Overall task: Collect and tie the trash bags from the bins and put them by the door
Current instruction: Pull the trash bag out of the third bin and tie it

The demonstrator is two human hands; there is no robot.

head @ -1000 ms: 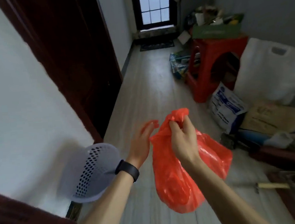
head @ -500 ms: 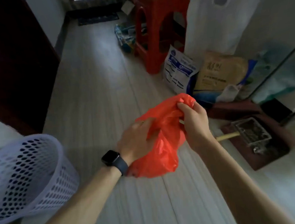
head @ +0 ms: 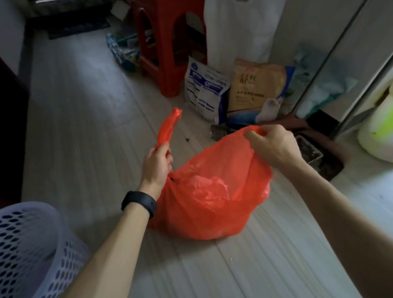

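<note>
An orange-red trash bag (head: 209,202) rests on the pale wood floor in the middle of the view, its mouth pulled open with crumpled contents inside. My left hand (head: 157,164), with a black watch on the wrist, grips one twisted handle of the bag, which sticks up past my fingers. My right hand (head: 273,142) pinches the opposite handle at the bag's right rim. A white perforated bin (head: 22,259) stands at the lower left, beside my left forearm.
A red plastic stool (head: 167,44), a white carrier bag (head: 244,23) and several sacks (head: 254,86) line the right wall. A dark dustpan (head: 320,159) lies behind the bag. A green-rimmed bucket (head: 388,127) sits at the right edge. A dark doormat (head: 78,28) lies far up the hallway.
The bag went from hanging bunched in my right hand to resting on the floor. My hands have spread apart, each pulling one handle, and my view has tilted down.
</note>
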